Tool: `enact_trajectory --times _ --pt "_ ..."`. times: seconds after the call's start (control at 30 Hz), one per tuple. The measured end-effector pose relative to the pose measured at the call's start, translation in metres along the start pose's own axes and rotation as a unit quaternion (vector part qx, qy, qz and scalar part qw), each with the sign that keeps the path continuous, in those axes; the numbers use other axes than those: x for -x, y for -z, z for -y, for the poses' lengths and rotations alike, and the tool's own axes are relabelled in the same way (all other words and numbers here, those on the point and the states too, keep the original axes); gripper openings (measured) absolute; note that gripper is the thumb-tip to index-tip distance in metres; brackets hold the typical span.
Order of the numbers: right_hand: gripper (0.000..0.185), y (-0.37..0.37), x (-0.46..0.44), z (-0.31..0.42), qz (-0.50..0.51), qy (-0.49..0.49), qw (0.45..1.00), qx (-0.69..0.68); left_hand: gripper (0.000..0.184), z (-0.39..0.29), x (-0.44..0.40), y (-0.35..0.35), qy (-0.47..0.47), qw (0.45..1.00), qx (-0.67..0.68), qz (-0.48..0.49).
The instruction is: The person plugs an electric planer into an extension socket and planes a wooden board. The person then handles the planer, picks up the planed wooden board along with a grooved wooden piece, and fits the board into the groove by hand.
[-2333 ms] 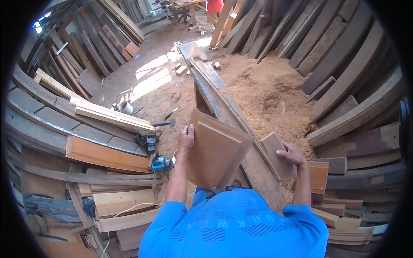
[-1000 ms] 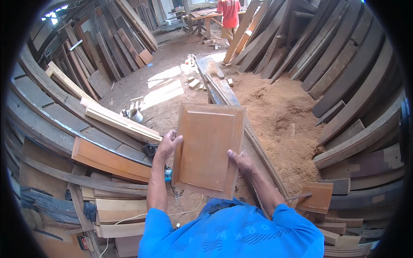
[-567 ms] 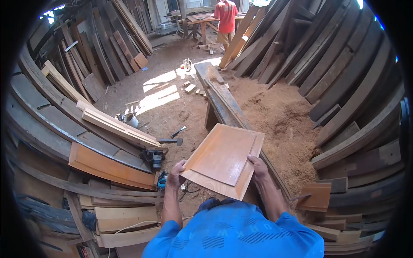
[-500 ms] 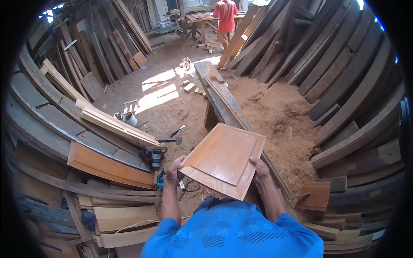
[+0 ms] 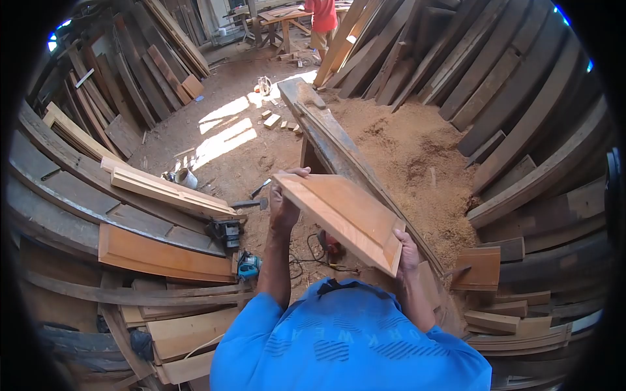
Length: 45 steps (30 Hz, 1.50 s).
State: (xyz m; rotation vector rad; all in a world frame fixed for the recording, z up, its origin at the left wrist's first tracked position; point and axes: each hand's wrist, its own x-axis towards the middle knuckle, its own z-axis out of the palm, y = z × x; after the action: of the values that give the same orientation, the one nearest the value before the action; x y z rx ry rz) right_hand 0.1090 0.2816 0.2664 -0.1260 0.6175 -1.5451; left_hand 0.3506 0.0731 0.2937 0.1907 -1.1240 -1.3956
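Observation:
A raised wooden panel is held in the air in front of the blue shirt, tilted so that its near edge shows. My left hand grips its upper left corner, fingers over the top edge. At its lower right corner, my right hand is closed on the side, thumb on the face. Beyond and to the right of the panel runs a long, narrow bench with strips of wood along it. Below the panel, a red tool with a dark cord lies on the ground.
Left on the ground are a hammer, a dark power tool and a teal power tool. Sawdust is heaped right of the bench. Boards lean along both sides. A person in red stands far off near a table.
The panel has been turned and tilted from its earlier face-up pose. My left hand has risen to its upper corner, and the red tool has come into sight.

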Motion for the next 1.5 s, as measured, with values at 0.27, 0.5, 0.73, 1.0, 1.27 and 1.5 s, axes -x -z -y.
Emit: enact_trajectory --times 0.27,0.5,0.73,1.0,1.27,1.5 --pt "0.04 -0.013 0.011 -0.01 -0.017 -0.063 0.989 -0.136 0.043 0.039 0.0 0.017 0.043 0.997 0.014 -0.062" --pt "0.039 -0.031 0.012 -0.016 -0.052 -0.074 0.99 -0.109 0.034 0.037 0.011 0.031 0.048 0.994 -0.002 -0.101" --pt "0.037 -0.04 0.001 -0.022 -0.067 -0.09 0.987 -0.114 0.055 0.031 0.013 0.053 0.073 0.988 -0.021 -0.133" --pt "0.04 -0.089 0.015 -0.03 -0.04 -0.14 0.983 -0.113 0.066 0.036 0.024 0.07 0.124 0.974 -0.008 -0.191" --pt "0.036 -0.086 0.011 -0.04 -0.07 -0.142 0.983 -0.089 0.064 0.054 0.036 0.097 0.164 0.96 0.097 -0.204" --pt "0.039 -0.076 0.003 -0.042 -0.08 -0.128 0.985 -0.082 0.065 0.049 0.039 0.093 0.178 0.959 0.062 -0.211"
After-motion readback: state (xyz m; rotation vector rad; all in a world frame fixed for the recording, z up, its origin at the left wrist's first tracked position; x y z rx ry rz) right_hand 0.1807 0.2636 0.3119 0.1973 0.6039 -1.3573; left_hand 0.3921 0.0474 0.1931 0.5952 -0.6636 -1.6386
